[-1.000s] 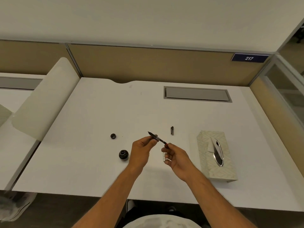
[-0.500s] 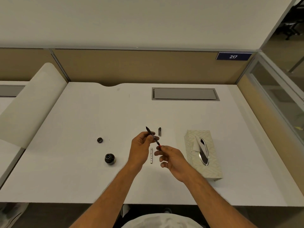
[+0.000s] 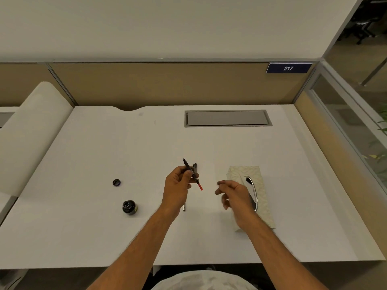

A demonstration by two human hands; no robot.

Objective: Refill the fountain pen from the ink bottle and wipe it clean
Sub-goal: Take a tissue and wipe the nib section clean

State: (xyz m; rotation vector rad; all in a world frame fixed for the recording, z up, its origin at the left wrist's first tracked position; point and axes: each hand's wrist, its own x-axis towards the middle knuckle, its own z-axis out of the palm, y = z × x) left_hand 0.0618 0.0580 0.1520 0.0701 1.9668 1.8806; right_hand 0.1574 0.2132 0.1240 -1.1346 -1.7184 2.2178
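A slim black fountain pen section with a red end is held tilted above the white desk top, its dark pointed tip directed up and away and its red end directed down toward the person. It is pinched between the thumb and fingertips of the left hand, which is raised near the middle of the desk. A small dark pen part is seen on the desk just behind the held pen, and the end of a thin silver metal piece shows on the desk below the left hand, mostly hidden by it.

The right hand is held apart from the pen, to its right, with its fingers loosely curled and nothing gripped in them. It hovers just in front of a pale patterned tissue box with an oval silver-rimmed opening, which is partly covered by the hand and wrist.

To the left of the left hand, an uncapped round black ink bottle stands upright on the desk. Its small black screw cap lies apart from it, farther back and slightly left. A grey rectangular cable hatch is set into the far part of the desk.
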